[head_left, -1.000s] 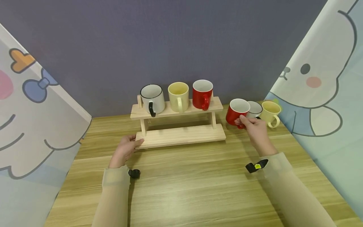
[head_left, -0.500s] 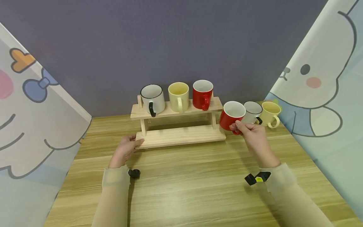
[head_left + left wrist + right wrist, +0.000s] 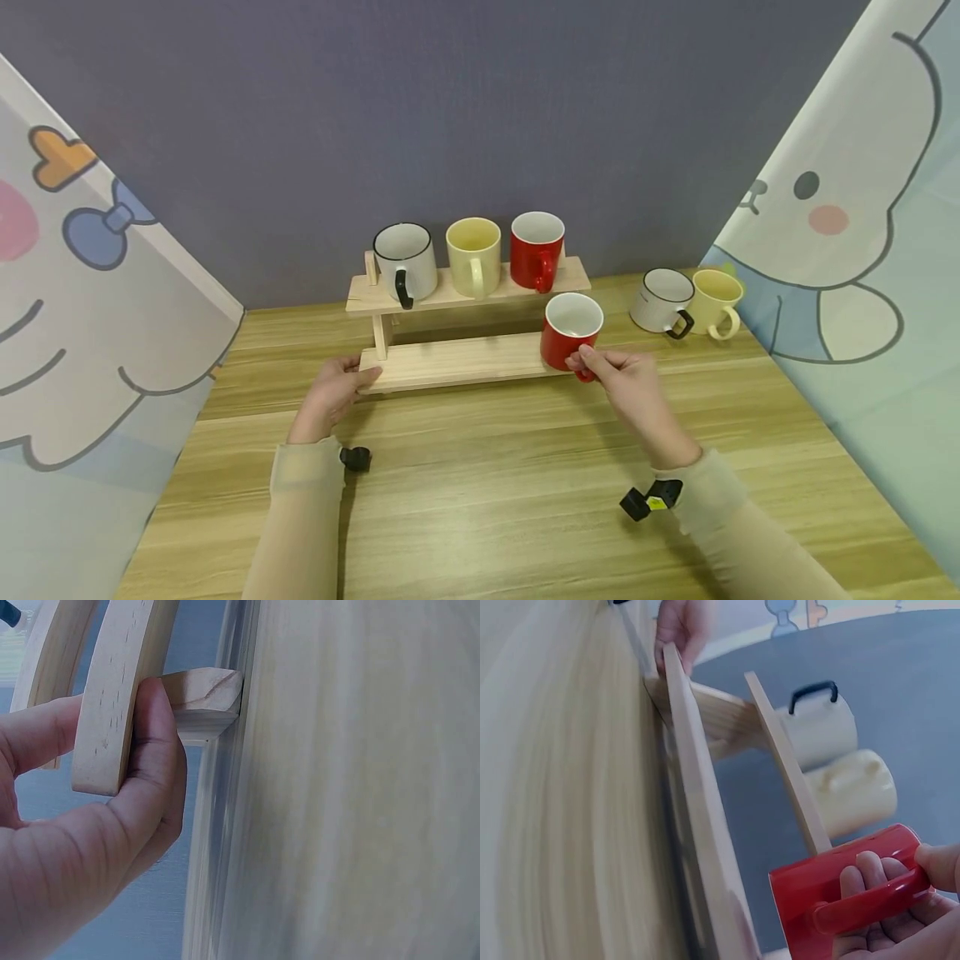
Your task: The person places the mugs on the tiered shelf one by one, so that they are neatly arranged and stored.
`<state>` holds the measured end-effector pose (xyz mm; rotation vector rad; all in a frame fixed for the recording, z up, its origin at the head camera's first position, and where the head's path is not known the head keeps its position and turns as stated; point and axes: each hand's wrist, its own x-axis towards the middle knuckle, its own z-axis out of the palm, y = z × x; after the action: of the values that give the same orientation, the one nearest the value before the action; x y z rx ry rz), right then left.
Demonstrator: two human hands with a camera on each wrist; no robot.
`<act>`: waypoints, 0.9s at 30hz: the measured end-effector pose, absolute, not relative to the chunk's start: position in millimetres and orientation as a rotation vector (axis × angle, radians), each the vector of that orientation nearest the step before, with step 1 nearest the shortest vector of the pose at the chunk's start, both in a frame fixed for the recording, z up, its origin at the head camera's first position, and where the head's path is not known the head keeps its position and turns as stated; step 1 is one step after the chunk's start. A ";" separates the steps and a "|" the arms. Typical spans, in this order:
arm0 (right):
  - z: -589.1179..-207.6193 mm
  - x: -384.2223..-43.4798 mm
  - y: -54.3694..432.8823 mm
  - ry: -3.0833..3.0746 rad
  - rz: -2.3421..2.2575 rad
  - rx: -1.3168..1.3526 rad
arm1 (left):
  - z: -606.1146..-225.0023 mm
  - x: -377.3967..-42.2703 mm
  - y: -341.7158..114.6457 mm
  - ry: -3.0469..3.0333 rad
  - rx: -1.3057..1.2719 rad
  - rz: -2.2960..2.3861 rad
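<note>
My right hand (image 3: 626,396) pinches the handle of a red mug (image 3: 566,337), white inside. The mug is upright over the right end of the wooden two-tier rack's lower board (image 3: 457,362); in the right wrist view a gap shows between its base and that board. The left end of the same board is gripped by my left hand (image 3: 333,396), thumb on top and fingers beneath, as the left wrist view also shows. On the upper board (image 3: 442,300) stand a white mug with black rim and handle (image 3: 412,271), a yellow mug (image 3: 480,267) and another red mug (image 3: 531,260).
To the right of the rack, a second black-rimmed white mug (image 3: 656,308) and a second yellow mug (image 3: 708,304) stand side by side on the wooden table (image 3: 480,500). A dark wall panel (image 3: 465,108) rises behind. Cartoon-printed panels flank both sides.
My right hand has carried the red mug leftward and nearer, from beside the white mug to over the lower board's right end. My left hand has stayed in place.
</note>
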<state>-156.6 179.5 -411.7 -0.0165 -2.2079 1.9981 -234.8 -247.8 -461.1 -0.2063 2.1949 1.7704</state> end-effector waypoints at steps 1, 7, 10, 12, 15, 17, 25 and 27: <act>-413.2 -156.5 176.3 -2.222 1.994 -0.027 | -461.2 -234.9 -247.6 2.196 -0.207 1.771; -417.4 -159.4 159.4 -2.223 1.998 -0.069 | -460.4 -233.9 -247.1 2.184 -0.211 1.775; -419.5 -162.3 152.4 -2.199 2.005 -0.082 | -459.6 -233.6 -246.8 2.182 -0.214 1.775; -421.3 -164.4 148.2 -2.179 2.009 -0.093 | -459.2 -233.5 -246.6 2.180 -0.213 1.777; -425.5 -167.7 144.2 -2.169 2.005 -0.117 | -458.7 -233.4 -245.8 2.169 -0.208 1.784; -428.3 -169.4 143.1 -2.176 1.998 -0.139 | -458.3 -233.5 -245.2 2.161 -0.200 1.795; -433.5 -175.5 142.4 -2.221 2.004 -0.136 | -458.1 -233.8 -245.2 2.152 -0.192 1.817; -433.2 -176.6 142.9 -2.222 2.021 -0.115 | -458.2 -233.3 -245.3 2.161 -0.203 1.801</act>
<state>-176.6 142.9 -433.2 -0.1154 -2.2223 2.0206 -233.3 -245.3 -458.2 -0.2026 2.1615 1.8010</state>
